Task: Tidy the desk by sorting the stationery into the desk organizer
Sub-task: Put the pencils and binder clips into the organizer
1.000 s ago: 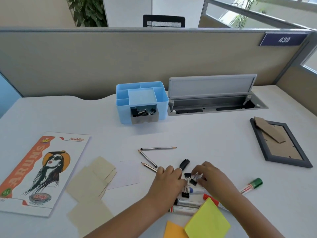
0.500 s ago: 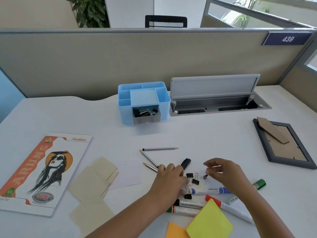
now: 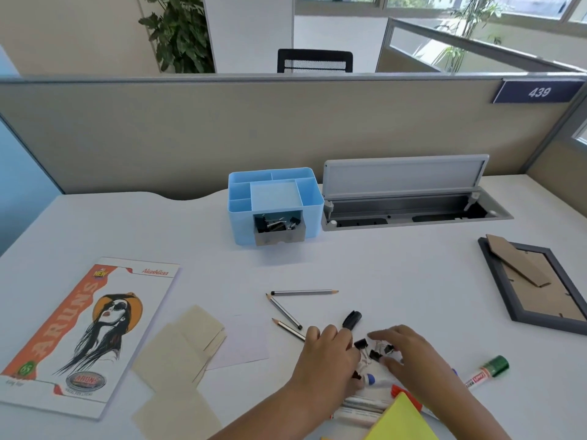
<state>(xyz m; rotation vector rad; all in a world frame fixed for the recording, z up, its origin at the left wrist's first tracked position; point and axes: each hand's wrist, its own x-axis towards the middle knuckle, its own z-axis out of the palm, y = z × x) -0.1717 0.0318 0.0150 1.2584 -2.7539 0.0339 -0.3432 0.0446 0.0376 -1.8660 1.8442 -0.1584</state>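
Several small black binder clips [image 3: 368, 350] lie bunched on the white desk near its front edge. My left hand [image 3: 327, 360] sits on their left with fingers curled down against them, and one clip shows by its thumb. My right hand [image 3: 411, 354] reaches over them from the right, fingers and thumb closing round the clips. The blue desk organizer [image 3: 309, 201] stands at the back centre, its grey front drawer [image 3: 279, 238] pulled out with more binder clips inside. Three pencils [image 3: 303, 292] lie left of my hands.
A black marker [image 3: 352, 319], a green-capped marker [image 3: 489, 369] and other markers [image 3: 365, 404] lie around my hands. Yellow sticky notes [image 3: 401, 420] sit at the front, beige notes [image 3: 181, 347] and a booklet [image 3: 82, 328] to the left. A picture frame [image 3: 540, 290] and an open cable tray [image 3: 413, 211] are on the right.
My right hand, which had lifted off to the right with one small clip, has come back onto the bunch of clips. My left hand has stayed in place.
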